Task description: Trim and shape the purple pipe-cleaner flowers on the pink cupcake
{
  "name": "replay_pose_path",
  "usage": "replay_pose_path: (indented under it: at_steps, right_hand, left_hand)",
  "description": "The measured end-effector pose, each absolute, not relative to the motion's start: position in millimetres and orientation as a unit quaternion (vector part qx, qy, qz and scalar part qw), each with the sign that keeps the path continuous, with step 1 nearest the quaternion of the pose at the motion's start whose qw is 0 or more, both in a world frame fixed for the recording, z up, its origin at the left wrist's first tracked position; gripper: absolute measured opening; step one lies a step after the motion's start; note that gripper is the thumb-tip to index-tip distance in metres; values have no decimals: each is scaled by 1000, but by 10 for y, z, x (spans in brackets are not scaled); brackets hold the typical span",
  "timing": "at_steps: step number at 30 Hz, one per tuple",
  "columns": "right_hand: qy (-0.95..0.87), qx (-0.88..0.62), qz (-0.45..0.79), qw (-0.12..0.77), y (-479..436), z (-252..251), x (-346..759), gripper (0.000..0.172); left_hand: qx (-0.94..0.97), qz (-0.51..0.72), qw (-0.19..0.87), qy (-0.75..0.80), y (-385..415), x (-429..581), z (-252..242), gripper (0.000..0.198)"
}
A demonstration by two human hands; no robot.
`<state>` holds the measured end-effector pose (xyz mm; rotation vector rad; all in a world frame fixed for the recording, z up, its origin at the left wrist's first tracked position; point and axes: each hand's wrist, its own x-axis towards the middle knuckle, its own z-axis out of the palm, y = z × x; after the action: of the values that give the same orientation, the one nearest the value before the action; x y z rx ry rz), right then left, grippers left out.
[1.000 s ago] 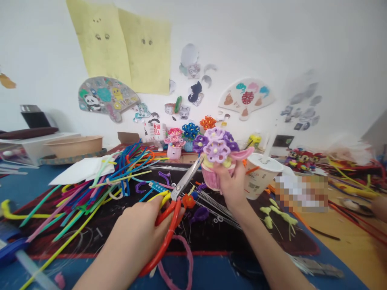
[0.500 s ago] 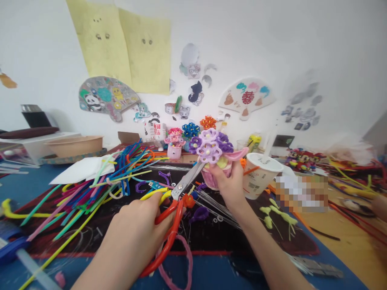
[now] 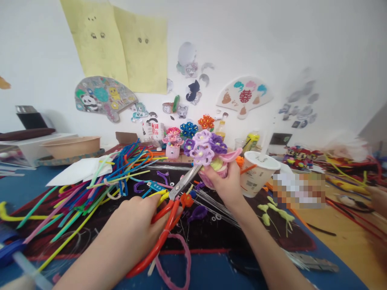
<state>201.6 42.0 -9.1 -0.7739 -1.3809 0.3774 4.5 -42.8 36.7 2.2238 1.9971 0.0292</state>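
Observation:
My left hand [image 3: 127, 229] is closed around scissors [image 3: 180, 186] with red and yellow handles. Their blade tips reach up to the near-left side of a small pink pot of fuzzy pipe-cleaner flowers [image 3: 202, 154], lilac and dark purple. Whether the blades touch or cut anything there, I cannot make out. My right hand [image 3: 225, 181] grips that pot from its right side, thumb across the front. A long pink pipe-cleaner leaf sticks out above my fingers. Below the scissors hangs a pink pipe-cleaner loop [image 3: 188, 262], near an orange flower [image 3: 186, 199].
A heap of coloured pipe cleaners [image 3: 121, 165] covers the left of the dark mat. A paper cup with a straw [image 3: 256, 177] stands close to my right hand. Thin wires [image 3: 211, 201] lie beneath. Another person's hand [image 3: 377, 197] shows at the right edge.
The flower pot and scissors have shifted slightly left and down with my hands, and the view has moved a little. Both grips stay the same.

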Motion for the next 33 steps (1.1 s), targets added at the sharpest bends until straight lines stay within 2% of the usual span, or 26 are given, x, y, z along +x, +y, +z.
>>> replay_pose_path:
  at_steps: [9,20,25,28,33]
  right_hand:
    - [-627,-349,138,682,411,-89,2040,40]
    - [-624,-357,144,680,411,-88,2024,43]
    - [-635,-369,122,668,376,-40,2005,42]
    - [-638,-370,122,665,378,-35,2003,39]
    - [-640,-380,128,655,382,-43,2007,40]
  left_hand:
    - [750,-20,47,659,-470,55,442,41]
    - [753,-24,22,658,-433,55,398,33]
    - [755,94,176,625,-430,76,288,44]
    - [745,154,271,590,-440,28,230,40]
    - [685,174,435,558,-466,-91,178,30]
